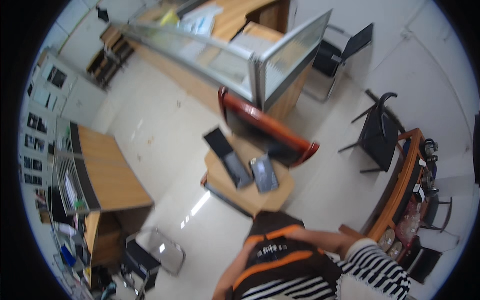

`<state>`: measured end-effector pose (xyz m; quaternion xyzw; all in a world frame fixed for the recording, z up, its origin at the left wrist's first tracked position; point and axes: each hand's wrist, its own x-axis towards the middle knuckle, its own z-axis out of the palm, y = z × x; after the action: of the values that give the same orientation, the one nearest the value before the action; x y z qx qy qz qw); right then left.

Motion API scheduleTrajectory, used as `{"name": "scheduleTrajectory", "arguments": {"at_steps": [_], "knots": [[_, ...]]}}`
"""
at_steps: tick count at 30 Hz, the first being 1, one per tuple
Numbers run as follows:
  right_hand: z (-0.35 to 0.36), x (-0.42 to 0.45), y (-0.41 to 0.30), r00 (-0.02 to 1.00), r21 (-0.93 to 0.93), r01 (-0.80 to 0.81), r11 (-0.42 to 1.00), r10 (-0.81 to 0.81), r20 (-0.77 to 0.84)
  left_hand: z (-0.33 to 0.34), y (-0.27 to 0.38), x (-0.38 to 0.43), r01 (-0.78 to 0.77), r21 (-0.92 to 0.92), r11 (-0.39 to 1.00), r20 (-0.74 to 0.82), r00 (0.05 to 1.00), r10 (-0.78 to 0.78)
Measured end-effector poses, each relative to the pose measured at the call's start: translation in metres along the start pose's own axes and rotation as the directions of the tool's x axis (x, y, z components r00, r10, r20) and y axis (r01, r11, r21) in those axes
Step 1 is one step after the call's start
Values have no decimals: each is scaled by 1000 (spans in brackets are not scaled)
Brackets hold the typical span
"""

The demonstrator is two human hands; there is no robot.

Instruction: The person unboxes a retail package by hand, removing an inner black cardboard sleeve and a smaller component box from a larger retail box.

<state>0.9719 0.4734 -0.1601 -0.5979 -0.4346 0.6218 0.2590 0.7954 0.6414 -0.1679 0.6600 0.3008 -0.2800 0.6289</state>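
My left hand (pixel 247 250) and my right hand (pixel 297 234) are both at the front of a dark apron (pixel 277 258) with orange trim. Blur and the cloth hide my fingers, so whether they grip the fabric is unclear. Ahead of me is a tan, angular-cornered surface (pixel 240 197), beside the dark, red-wood-trimmed back of a chair (pixel 266 131). On it lies a long black open case or box (pixel 228 156). Close to its right side rests a grey flat box (pixel 264 173) bearing writing. Neither hand touches these two things.
A glass-topped desk partition (pixel 257 78) stands just beyond the chair. To the right are a black chair (pixel 380 138) and a long wooden table (pixel 397 195) with various items. On the left are a wooden desk (pixel 112 168) and a metal-framed chair (pixel 144 262). Glossy floor (pixel 157 176) lies between.
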Motion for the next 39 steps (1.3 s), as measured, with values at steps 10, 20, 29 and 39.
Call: {"name": "scheduleTrajectory", "arguments": {"at_steps": [10, 20, 29, 39], "knots": [[-22, 41, -129, 990, 20, -66, 998, 63, 123, -131, 47, -96, -9, 260, 965, 36, 999, -1], [-84, 216, -92, 200, 92, -310, 946, 160, -967, -355, 104, 49, -493, 577, 652, 350, 870, 347], [-98, 286, -65, 58, 123, -567, 814, 188, -981, -307, 144, 191, -641, 766, 43, 418, 548, 725], [-90, 275, -65, -121, 268, -424, 865, 239, -963, -295, 123, 214, -256, 859, 444, -95, 772, 629]]}}
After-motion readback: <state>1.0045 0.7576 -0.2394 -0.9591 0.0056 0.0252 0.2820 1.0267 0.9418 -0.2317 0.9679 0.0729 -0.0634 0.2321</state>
